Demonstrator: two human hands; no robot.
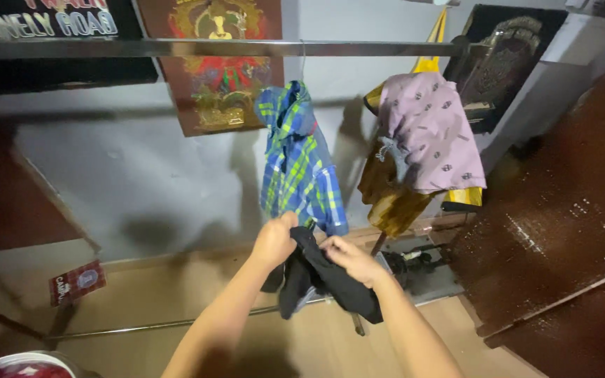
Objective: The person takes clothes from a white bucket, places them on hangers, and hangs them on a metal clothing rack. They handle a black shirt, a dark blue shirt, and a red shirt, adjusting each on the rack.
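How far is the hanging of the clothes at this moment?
Already hung on the metal rail: a blue and green plaid shirt and a pink patterned garment over yellow cloth. In hand: the left hand and right hand both grip a black garment, not yet on the rail. No further loose clothes are visible.

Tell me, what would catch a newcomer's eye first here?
Probably the bright blue and green plaid shirt hanging from the metal rail in the middle. Just below it, the left hand and right hand both grip a black garment. To the right hangs a pink patterned garment.
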